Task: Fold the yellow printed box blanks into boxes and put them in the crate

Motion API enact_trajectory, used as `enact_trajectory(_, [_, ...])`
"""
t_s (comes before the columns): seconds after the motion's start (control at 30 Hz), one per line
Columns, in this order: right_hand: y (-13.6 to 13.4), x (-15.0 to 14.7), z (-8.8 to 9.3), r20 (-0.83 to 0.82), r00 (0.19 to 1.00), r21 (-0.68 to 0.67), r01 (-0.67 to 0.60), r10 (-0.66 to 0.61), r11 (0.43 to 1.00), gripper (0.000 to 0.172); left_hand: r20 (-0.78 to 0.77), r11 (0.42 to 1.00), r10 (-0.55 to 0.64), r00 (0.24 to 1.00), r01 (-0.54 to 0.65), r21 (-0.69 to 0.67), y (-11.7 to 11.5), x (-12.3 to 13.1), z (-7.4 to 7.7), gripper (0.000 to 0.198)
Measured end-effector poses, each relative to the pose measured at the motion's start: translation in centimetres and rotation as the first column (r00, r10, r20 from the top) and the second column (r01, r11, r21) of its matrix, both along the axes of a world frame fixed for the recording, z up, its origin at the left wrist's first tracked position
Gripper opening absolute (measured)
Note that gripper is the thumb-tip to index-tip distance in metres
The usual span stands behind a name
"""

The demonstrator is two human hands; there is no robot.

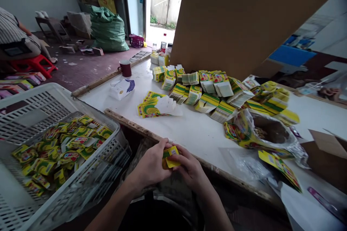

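My left hand [151, 166] and my right hand [191, 169] meet just below the table's near edge, both closed on one small yellow and green carton [170, 156]. Fingers of each hand wrap its sides. On the white table [189, 130] beyond lies a fanned stack of flat yellow-green carton blanks [151, 106]. Further back stand many bundled stacks of the same blanks [217, 94]. At my left a white slatted plastic crate [40, 108] holds several folded yellow cartons [59, 148].
An open clear bag [267, 131] with brown contents lies at the right, beside a cardboard box flap [325, 148]. A large cardboard sheet [238, 18] leans behind the stacks. A dark red mug [125, 68] and a white packet [121, 88] sit further back. A seated person [13, 39] is at far left.
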State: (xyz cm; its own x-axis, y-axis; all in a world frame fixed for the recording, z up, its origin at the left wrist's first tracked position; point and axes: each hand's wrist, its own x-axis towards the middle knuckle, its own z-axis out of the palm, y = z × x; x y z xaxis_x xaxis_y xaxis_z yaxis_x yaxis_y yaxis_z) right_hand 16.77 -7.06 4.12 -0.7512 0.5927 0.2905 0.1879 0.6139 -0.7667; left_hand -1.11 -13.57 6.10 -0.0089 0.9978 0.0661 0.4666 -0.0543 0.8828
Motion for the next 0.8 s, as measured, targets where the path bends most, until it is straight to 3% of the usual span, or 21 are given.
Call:
enact_trajectory(0.17, [0.9, 0.3, 0.1, 0.061, 0.998, -0.018, -0.032, 0.033, 0.999, 0.031, -0.103, 1.000, 0.004, 0.995, -0.003, 0.014, 0.5, -0.1, -0.1, 0.061])
enact_trajectory(0.33, [1.1, 0.7, 0.3, 0.010, 0.996, -0.059, -0.083, 0.083, 0.995, 0.027, -0.075, 0.999, -0.044, 0.996, 0.046, 0.024, 0.4, -0.2, -0.7, 0.060])
enact_trajectory(0.5, [0.9, 1.0, 0.8, 0.105, 0.986, -0.075, -0.120, 0.127, 0.990, 0.030, -0.107, 0.994, -0.105, 0.989, 0.105, -0.003, 0.2, 0.0, -0.9, 0.061])
enact_trajectory(0.67, [0.0, 0.1, 0.2, 0.048, 0.998, -0.054, -0.026, 0.029, 0.998, 0.029, -0.194, 0.996, -0.076, 0.978, 0.082, 0.023, 0.0, -0.2, -0.9, 0.064])
enact_trajectory(0.8, [-0.4, -0.5, 0.6, -0.084, 0.984, -0.106, 0.147, -0.156, 0.983, 0.030, -0.311, 0.988, 0.061, 0.948, -0.013, 0.154, 0.2, -1.1, -1.0, 0.068])
